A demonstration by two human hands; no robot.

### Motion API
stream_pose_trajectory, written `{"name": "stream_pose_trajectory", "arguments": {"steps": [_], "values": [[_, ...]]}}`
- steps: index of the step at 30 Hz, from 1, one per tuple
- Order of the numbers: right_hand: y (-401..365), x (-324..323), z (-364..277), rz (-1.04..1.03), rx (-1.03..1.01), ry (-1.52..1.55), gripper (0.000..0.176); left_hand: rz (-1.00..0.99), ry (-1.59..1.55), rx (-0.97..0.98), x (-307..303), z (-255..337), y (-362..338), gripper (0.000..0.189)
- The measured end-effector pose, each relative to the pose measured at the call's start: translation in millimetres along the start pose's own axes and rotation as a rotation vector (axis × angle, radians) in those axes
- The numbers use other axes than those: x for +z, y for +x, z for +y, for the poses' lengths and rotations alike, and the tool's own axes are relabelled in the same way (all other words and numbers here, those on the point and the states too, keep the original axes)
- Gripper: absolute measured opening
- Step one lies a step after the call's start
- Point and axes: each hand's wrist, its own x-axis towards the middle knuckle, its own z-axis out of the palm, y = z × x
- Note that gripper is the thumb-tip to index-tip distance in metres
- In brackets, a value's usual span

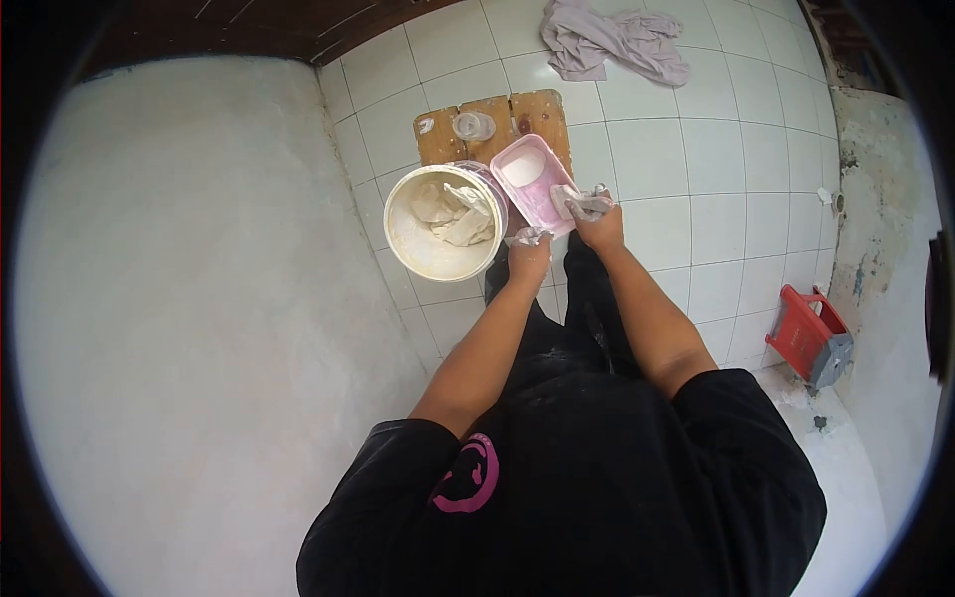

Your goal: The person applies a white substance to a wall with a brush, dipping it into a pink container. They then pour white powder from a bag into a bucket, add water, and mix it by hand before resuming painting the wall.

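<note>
Pinching with the right hand (602, 227), with fingers curled in, a flat, pale, scraper-like piece smeared with white (567, 202), at the right wall of a shallow, rectangular, pink plastic tray (542, 204); cannot tell touching from hovering. Bent in with the left hand (530, 254) at the tray's near left corner, white on the fingertips; cannot tell whether pinching the rim or just resting there.

Seen from the right hand, at ten o'clock to the tray; from the left, at twelve. Running lengthwise from eleven o'clock at the far end to five at the near end, close to both hands. Heaped at the far end, in smooth white paste (524, 167): at ten o'clock from the scraper-like piece, and nearer to it than to the left fingertips.

Between eight and nine o'clock from the tray, a round, white plastic bucket (396, 224) with crumpled, off-white material (460, 217) inside. At eleven, a brown, slatted wooden stool (438, 149) under a small, clear plastic cup (475, 126).
</note>
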Motion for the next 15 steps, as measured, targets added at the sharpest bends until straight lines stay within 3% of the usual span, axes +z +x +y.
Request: {"name": "stream_pose_trajectory", "arguments": {"steps": [3,6,9,13,15], "values": [[9,-14,12,-0.027,-0.078,0.006,0.034,0.053,0.035,0.156,3,-34,23,0.027],[13,-35,0,-0.100,0.007,-0.179,0.030,0.147,0.056,0.268,8,-55,36,0.026],[15,-52,-1,-0.123,-0.047,-0.200,0.032,0.057,-0.089,0.112,10,-25,7,0.028],[18,-79,-13,-0.103,-0.079,-0.229,0.033,0.018,-0.117,0.231,14,-28,10,0.032],[20,-100,-28,-0.107,-0.058,-0.225,0.034,-0.056,-0.149,0.056,14,1,-13,0.039]]}}
